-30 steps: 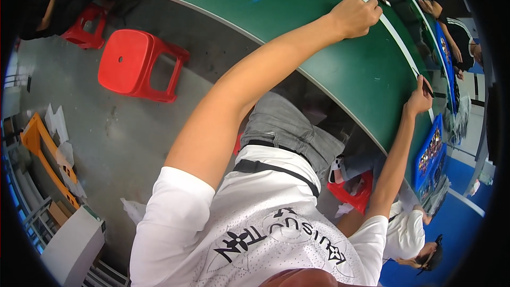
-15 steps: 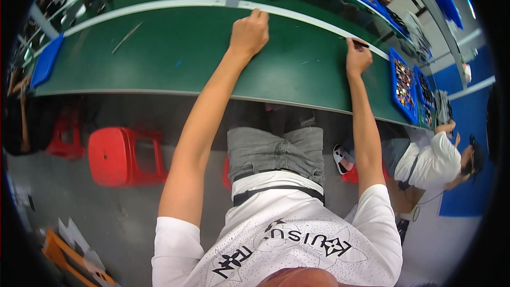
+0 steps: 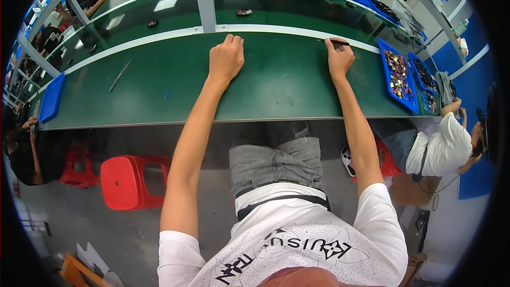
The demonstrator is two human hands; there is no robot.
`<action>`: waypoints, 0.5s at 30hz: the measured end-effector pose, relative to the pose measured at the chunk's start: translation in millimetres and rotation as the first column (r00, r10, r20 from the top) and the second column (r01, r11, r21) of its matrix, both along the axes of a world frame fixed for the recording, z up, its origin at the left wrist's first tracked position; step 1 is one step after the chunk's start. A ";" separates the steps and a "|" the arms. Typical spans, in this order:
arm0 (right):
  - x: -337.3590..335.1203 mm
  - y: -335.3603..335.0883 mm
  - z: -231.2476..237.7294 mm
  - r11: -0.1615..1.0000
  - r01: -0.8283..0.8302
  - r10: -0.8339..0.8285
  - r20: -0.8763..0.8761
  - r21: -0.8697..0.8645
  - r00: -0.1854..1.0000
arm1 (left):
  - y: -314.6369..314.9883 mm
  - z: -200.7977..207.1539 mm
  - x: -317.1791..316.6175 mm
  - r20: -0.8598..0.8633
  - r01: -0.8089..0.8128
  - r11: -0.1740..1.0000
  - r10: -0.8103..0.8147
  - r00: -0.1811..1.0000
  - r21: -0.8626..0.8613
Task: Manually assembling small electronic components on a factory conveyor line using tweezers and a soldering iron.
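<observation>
My left hand is closed in a fist on the green bench top, its knuckles close to the white rail along the far side. Whatever its fingers may hold is hidden. Farther right, my right hand pinches a slim dark pointed tool, perhaps tweezers, whose thin tip points left along the rail. Both forearms reach out straight over the near edge. Right of that hand stands a blue tray full of small multicoloured parts.
Beyond the white rail, a green belt carries scattered small parts. A grey post rises from the rail. A thin strip and a blue tray lie left. A red stool stands behind the bench. Co-workers sit at both sides.
The head view has shifted, so the bench sits lower in the picture and more of the belt shows. My left hand stays closed near the rail; my right hand still pinches the dark tool.
</observation>
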State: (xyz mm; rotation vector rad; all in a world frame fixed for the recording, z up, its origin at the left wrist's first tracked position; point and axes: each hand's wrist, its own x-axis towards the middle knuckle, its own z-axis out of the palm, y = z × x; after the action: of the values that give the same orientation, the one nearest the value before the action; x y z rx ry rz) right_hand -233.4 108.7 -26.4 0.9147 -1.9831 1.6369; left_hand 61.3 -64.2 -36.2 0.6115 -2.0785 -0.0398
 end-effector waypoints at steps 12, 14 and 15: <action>-21.9 -23.9 0.3 0.981 -0.181 0.188 -0.135 0.062 0.973 | 18.6 3.6 -0.9 0.173 0.135 0.991 -0.137 0.975 0.028; -16.1 -36.5 4.9 0.971 -0.216 0.228 -0.130 0.098 0.965 | 20.9 12.4 4.9 0.221 0.149 0.987 -0.157 0.963 0.053; -14.0 -43.6 4.4 0.963 -0.244 0.257 -0.115 0.115 0.960 | 20.8 15.3 9.9 0.243 0.143 0.988 -0.153 0.958 0.057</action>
State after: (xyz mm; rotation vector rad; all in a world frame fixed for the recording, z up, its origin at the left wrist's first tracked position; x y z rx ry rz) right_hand -247.4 65.1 -22.1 1.3230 -1.9393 1.5721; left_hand 71.2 -43.4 -20.9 0.5031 -2.3680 -0.0945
